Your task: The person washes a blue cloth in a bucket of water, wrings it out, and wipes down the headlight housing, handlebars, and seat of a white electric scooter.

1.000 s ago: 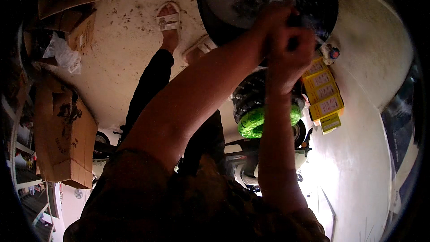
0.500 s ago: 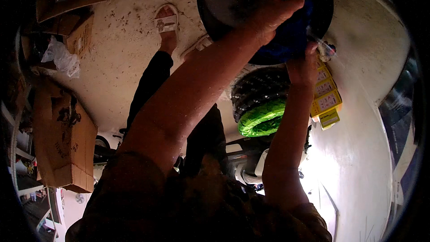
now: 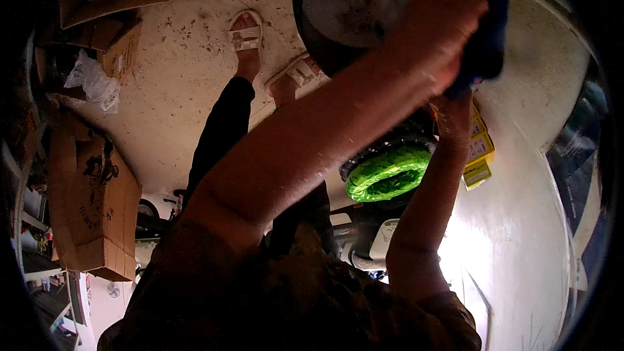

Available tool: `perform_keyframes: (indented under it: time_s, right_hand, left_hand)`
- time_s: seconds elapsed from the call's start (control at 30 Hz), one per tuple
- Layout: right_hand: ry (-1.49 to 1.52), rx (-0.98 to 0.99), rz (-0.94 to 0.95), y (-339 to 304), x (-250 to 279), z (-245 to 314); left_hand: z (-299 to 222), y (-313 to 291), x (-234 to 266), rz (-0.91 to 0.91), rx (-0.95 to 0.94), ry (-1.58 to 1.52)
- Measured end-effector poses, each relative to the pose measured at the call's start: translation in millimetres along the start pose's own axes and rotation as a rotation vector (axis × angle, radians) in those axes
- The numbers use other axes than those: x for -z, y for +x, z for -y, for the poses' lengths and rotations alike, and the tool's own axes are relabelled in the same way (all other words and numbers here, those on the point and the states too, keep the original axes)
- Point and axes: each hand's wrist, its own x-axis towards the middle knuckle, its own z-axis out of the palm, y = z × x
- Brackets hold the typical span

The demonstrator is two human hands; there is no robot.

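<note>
A dark blue, soft-looking item point(image 3: 492, 32), perhaps a bunched cloth, is at the upper right. My left hand point(image 3: 452, 16) is closed against its near side, with the fingers curled. Just below, my right hand point(image 3: 453, 105) reaches the lower end of the blue item, which hides its fingers. Behind my left forearm stands a round black tub point(image 3: 311, 32) with a pale grey, dark-speckled inside. Its right part is covered by my left hand.
Below the tub lies a stack of black rings with a bright green wrapped ring point(image 3: 383, 179). Yellow boxes point(image 3: 479, 149) stand behind my right wrist. Cardboard boxes point(image 3: 94, 201) and a clear plastic bag point(image 3: 94, 81) are on the left. A sandalled foot point(image 3: 245, 32) rests near the tub.
Both hands have moved to the right. The blue item has come up out of the tub's area to beyond its right rim, and more of the tub's grey inside shows.
</note>
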Motion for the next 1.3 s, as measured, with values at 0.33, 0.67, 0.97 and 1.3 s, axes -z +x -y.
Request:
perform_keyframes:
  time_s: [0.33, 0.67, 0.97, 1.3]
  right_hand:
    - [0.312, 0.325, -0.12, -24.6, -41.9, 64.7]
    - [0.041, 0.529, -0.316, -14.0, -85.0, 75.7]
    - [0.116, 0.553, -0.408, -23.6, -83.9, 75.1]
    - [-0.168, 0.395, -0.603, 15.1, -78.5, 26.6]
  left_hand:
    - [4.0, -63.3, -65.4, -0.21, 0.067, 0.256]
    - [-28.2, -97.9, -74.9, -0.281, 0.047, 0.424]
    - [-36.7, -118.3, -93.8, -0.277, 0.087, 0.508]
    - [-12.4, -111.4, -62.3, -0.294, -0.044, 0.536]
